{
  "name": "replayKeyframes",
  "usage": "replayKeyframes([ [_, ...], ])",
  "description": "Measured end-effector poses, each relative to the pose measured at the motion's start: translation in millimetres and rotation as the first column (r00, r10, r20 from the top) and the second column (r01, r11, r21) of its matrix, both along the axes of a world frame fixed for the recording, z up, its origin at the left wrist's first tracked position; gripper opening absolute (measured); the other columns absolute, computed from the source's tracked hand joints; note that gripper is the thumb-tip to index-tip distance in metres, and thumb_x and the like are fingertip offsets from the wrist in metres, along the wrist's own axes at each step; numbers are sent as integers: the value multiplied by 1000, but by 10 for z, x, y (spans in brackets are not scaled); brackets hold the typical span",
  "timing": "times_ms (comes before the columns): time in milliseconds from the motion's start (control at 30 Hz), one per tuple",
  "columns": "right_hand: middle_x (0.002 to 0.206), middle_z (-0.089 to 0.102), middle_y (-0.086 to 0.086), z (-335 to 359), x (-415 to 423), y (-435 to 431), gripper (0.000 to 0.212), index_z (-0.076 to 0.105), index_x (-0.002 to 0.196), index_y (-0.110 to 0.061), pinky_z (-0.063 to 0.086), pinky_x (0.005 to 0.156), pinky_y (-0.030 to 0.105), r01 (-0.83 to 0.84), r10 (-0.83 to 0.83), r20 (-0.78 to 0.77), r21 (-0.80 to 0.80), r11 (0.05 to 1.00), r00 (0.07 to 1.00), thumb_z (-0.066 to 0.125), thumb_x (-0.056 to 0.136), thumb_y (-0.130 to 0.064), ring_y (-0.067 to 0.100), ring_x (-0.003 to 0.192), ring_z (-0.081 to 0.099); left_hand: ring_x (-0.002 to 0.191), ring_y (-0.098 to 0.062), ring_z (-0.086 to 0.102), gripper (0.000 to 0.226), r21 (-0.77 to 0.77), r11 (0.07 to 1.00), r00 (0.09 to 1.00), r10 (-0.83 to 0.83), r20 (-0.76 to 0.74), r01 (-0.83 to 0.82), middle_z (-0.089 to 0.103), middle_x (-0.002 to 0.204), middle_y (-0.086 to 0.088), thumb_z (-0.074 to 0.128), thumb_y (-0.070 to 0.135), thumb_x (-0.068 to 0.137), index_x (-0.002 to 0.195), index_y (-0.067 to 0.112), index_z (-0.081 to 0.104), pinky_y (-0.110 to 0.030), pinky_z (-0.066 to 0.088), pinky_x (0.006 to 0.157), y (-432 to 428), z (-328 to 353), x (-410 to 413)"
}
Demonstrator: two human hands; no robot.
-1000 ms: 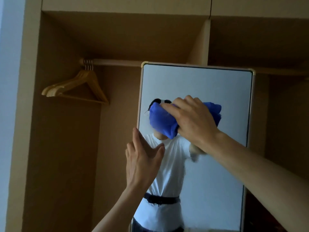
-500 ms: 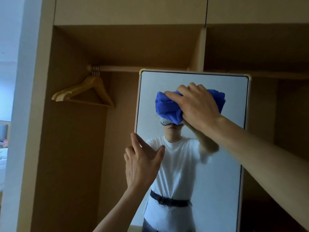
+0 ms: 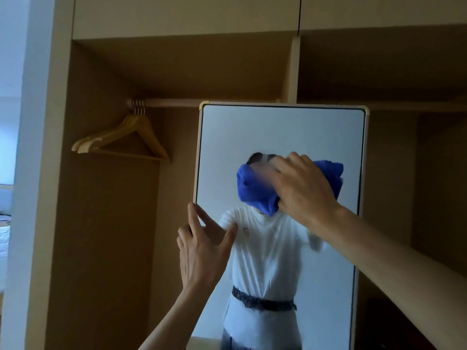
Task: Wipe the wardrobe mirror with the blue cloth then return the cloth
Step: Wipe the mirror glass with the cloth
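1. The wardrobe (image 3: 106,223) fills the view, its open bays in tan wood, with closed top cupboards along its upper edge
2. The mirror (image 3: 278,132) stands upright in front of the wardrobe's middle divider. It has a pale frame with brass-coloured top corners, and its glass reflects a white T-shirt and a dark belt
3. A rail (image 3: 171,102) runs across the left bay and passes behind the mirror's top left corner
4. Wooden hangers (image 3: 106,134) hang bunched together at the rail's left end, well apart from the mirror
5. My right hand (image 3: 303,188) is at the upper middle of the glass, nearer the right edge, with the fingers curled over the cloth and pressing it to the mirror; the fingertips are blurred
6. My left hand (image 3: 202,251) is at the mirror's left edge, about halfway up, fingers straight and spread, forefinger along the frame, thumb lying on the glass
7. The cloth (image 3: 255,190), blue and bunched, sits between my right palm and the glass, spilling out on both sides of the hand
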State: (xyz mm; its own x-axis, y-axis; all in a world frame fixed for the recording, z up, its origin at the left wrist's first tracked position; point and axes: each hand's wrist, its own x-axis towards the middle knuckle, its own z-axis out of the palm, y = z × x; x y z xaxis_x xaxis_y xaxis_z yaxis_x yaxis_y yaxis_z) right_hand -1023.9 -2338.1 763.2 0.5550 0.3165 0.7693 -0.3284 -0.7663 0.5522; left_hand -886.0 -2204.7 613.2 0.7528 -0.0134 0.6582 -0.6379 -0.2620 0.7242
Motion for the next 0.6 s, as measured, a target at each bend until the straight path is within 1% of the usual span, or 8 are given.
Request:
replayKeyframes([
  [67, 91, 62, 3, -141, -30, -34, 51, 62, 122, -19, 40, 73, 40, -13, 13, -7, -4, 1000, 1000, 65, 72, -9, 27, 81, 54, 132, -29, 38, 114, 0, 1000, 1000, 10, 1, -10, 39, 141, -10, 58, 83, 76, 158, 40, -9, -47, 47, 96, -13, -13, -1],
  [133, 93, 61, 2, -208, -55, -45, 50, 62, 122, -18, 41, 74, 40, 0, -1, -40, -15, 1000, 999, 62, 74, -8, 27, 83, 55, 133, -30, 38, 115, 5, 1000, 1000, 22, 1, -22, 38, 143, -10, 56, 85, 75, 158, 39, -8, -47, 47, 97, -32, -22, -19],
  [200, 97, 60, 1, -200, -78, -37, 48, 59, 125, -19, 42, 78, 40, 9, -11, -76, -23, 1000, 997, 55, 78, -10, 27, 87, 55, 133, -30, 38, 115, 13, 999, 999, 33, -8, -33, 38, 145, -10, 55, 87, 75, 158, 38, -8, -48, 47, 98, -43, -27, -41],
  [267, 104, 60, 0, -137, -98, -41, 50, 53, 132, -22, 42, 83, 41, 9, -11, -93, -16, 1000, 996, 53, 84, -10, 26, 94, 53, 134, -31, 40, 115, 19, 999, 999, 33, -15, -32, 38, 146, -10, 55, 88, 74, 157, 38, -8, -49, 48, 99, -38, -34, -60],
  [333, 111, 59, 0, -30, -124, -72, 51, 48, 137, -25, 41, 86, 40, 9, -9, -71, -2, 1000, 997, 54, 88, -12, 26, 97, 52, 134, -32, 41, 115, 27, 999, 999, 28, -22, -28, 37, 148, -10, 54, 89, 73, 157, 39, -8, -51, 49, 100, -21, -39, -73],
  [467, 114, 60, 3, 265, -202, -159, 48, 45, 140, -27, 44, 89, 44, 5, -5, 6, 6, 1000, 1000, 57, 94, -19, 27, 100, 54, 135, -32, 41, 117, 45, 998, 999, 43, -33, -41, 36, 151, -9, 52, 91, 73, 157, 38, -9, -52, 49, 101, -7, -45, -93],
  [600, 113, 61, 7, 543, -305, -271, 49, 48, 138, -25, 44, 88, 47, 22, -25, 78, 33, 999, 997, 57, 91, -18, 32, 99, 55, 136, -32, 40, 116, 34, 999, 999, 38, -34, -37, 36, 151, -10, 53, 90, 73, 157, 38, -8, -54, 47, 104, -25, -55, -122],
])
